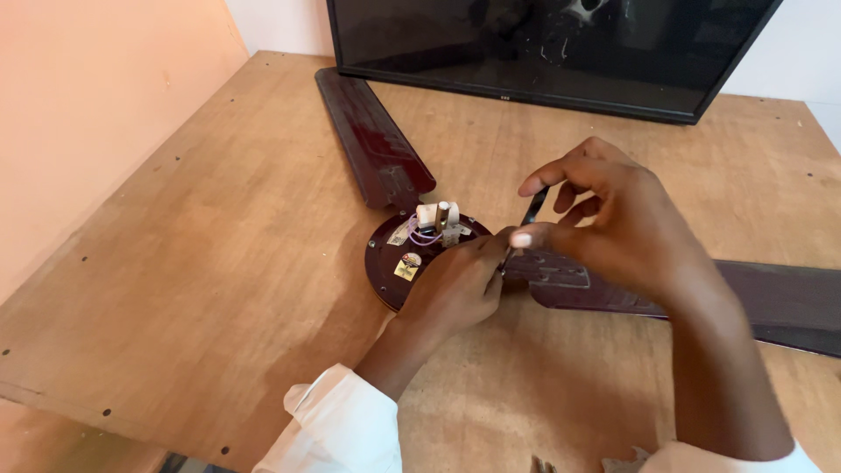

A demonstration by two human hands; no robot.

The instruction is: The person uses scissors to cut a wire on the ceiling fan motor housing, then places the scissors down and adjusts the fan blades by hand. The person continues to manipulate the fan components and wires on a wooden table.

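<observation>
The fan motor (412,258) lay flat on the wooden table (219,263), near its middle, face up, with a white capacitor block and looped wires (434,223) exposed on top. I judged this position was chosen so the blade mounts faced the worker and the hub could not roll. One dark blade (372,140) ran away toward the far edge; a second blade (771,298) ran off to the right, its perforated bracket (561,271) meeting the hub.

My left hand (460,285) rested on the hub's near right edge, fingers curled closed and pressing at the bracket joint. I could not tell whether it pinched a small part; the knuckles hid it. I took its placement as steadying the hub against the tool.

My right hand (622,228) was above the bracket, closed narrowly around a thin dark tool (533,208), probably a screwdriver, held between thumb and forefinger. The shaft slanted down toward the joint; its tip was hidden behind the left hand.

A dark flat screen (543,52) stood at the table's far edge, well apart from the work. An orange wall (88,105) bounded the left side.
</observation>
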